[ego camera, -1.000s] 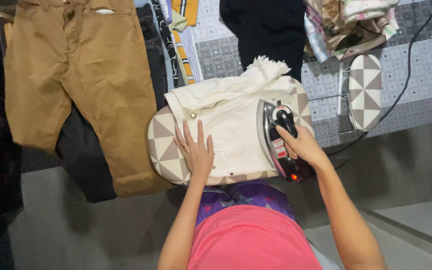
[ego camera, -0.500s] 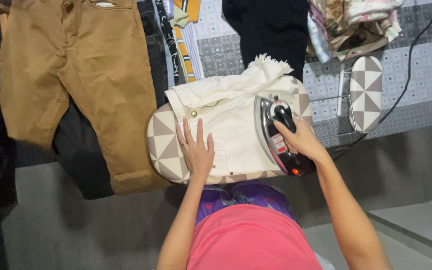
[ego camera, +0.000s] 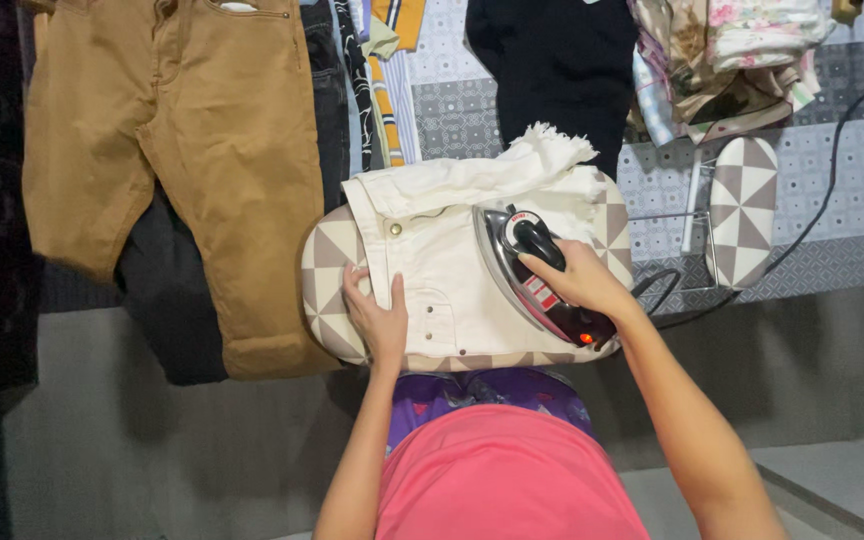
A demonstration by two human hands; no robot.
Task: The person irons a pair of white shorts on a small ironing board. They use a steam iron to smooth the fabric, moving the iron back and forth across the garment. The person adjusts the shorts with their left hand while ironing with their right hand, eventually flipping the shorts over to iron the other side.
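While my right hand (ego camera: 570, 277) is wrapped tight around the black handle of the silver and black clothes iron (ego camera: 537, 273), the iron sits flat on the white denim shorts with a frayed hem (ego camera: 462, 250). Its pointed nose aims to the far left, about the middle of the shorts. A small red light glows at its near end.

My left hand (ego camera: 377, 318) is pressed on the left side of the shorts, by the waistband. The fingers lie nearly flat and a bit curled over the edge of the cloth, to hold it in place. They do not grip anything else.

The shorts lie on the small padded ironing board with a brown and white triangle pattern (ego camera: 324, 285), right in front of me. I think the job is part way done. The near half looks smooth. The far part is bunched up and wrinkly, so that part seems left to do.

I see no boxes or baskets. To the far left lie tan cotton trousers (ego camera: 182, 150), laid out flat. A black garment (ego camera: 552, 60) lies at the far middle. A heap of flowery clothes (ego camera: 732, 50) is at the far right, and it looks crumpled. A small board piece with the same triangle pattern (ego camera: 743, 210) stands to the right, and a black power cord (ego camera: 832, 170) runs past it.
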